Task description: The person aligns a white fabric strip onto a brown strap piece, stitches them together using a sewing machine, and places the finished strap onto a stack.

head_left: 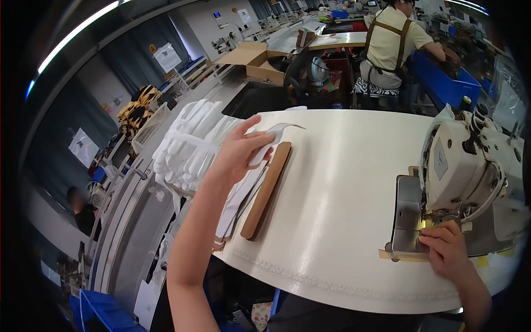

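My left hand (243, 148) is raised over the left part of the white table (348, 199), its fingers closed on a white fabric piece (275, 131). The free end of that piece curls to the right in a thin, darker tip. Below lies a stack of flat, light fabric pieces (239, 202), with a brown bar (267, 191) along its right side. My right hand (447, 250) is at the sewing machine (456, 171), fingertips pinched together beside the needle area, over the metal plate (407, 207). Whatever those fingertips hold is too small or hidden to make out.
A tied bundle of white fabric (188, 145) sits at the table's left edge. Printed ruler marks (326, 285) run along the front edge. Behind the table are an open cardboard box (265, 69), a seated co-worker (390, 47) and a blue bin (442, 80).
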### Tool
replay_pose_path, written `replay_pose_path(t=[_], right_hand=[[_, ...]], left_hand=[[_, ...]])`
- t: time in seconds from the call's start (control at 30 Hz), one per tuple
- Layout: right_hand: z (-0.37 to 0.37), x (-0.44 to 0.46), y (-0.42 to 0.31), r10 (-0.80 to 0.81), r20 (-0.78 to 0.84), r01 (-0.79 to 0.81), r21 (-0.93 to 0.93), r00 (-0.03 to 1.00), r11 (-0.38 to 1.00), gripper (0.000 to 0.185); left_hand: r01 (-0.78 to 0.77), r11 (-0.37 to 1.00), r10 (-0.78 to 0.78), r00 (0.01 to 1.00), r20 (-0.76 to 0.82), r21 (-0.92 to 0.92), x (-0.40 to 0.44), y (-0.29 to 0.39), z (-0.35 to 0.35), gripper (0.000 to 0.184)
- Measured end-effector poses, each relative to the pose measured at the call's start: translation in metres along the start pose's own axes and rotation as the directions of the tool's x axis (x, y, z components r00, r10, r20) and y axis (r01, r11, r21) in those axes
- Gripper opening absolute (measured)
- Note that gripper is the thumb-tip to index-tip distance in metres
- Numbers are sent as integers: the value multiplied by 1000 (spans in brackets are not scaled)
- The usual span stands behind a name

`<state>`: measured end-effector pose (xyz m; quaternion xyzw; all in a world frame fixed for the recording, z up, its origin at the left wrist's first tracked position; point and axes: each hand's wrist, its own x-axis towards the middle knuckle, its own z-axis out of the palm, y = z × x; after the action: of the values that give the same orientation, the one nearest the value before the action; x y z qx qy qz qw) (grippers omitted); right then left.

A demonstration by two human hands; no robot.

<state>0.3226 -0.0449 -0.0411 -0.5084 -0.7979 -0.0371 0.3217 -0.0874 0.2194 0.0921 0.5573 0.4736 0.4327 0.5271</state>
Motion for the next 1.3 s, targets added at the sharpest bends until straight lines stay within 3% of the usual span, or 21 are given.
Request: replay_pose_path(t=[0.1, 0.17, 0.2, 0.23, 0.3, 0.4, 0.53, 1.13, 1.23, 1.3], right_hand=[[1, 0, -1, -7, -9, 7, -21, 1000, 1000, 35], [2, 1, -4, 3, -20, -3, -17, 1000, 1000, 34], [2, 1, -5, 6, -24, -7, -16, 1000, 1000, 34], [3, 0, -5, 11, -30, -11, -16, 999, 1000, 34], [4, -4, -4, 24, -21, -24, 2, 1000, 1000, 34], [2, -4, -6, 21, -13, -22, -10, 1000, 1000, 33], [3, -4, -6, 9, -18, -10, -29, 1000, 1000, 32], [2, 0, -13, 19, -26, -20, -43, 999, 999, 30], [-1, -1, -12, -2, -40, 0, -48, 999, 999, 31], [-5, -3, -14, -29, -80, 24, -62, 996, 998, 31]], left_hand=[[95, 991, -88, 993, -76, 95, -45, -36, -70, 79], [156, 936, -114, 982, -148, 317, -69, -58, -92, 75], [97, 871, -42, 991, -123, 482, -74, -78, -109, 71], [65, 785, 28, 990, -141, 616, -88, -83, -106, 63], [-271, 284, 456, 882, 119, 920, -106, -93, -109, 45], [-115, 695, 35, 991, 127, 710, -136, -67, -93, 26], [-388, 594, 150, 914, 377, 705, -152, -76, -90, 22], [-405, 575, 162, 908, 386, 711, -149, -84, -91, 15], [-531, 476, 362, 845, 394, 701, -149, -82, -83, 13], [-496, 607, 319, 867, 381, 621, -155, -71, -55, 12]])
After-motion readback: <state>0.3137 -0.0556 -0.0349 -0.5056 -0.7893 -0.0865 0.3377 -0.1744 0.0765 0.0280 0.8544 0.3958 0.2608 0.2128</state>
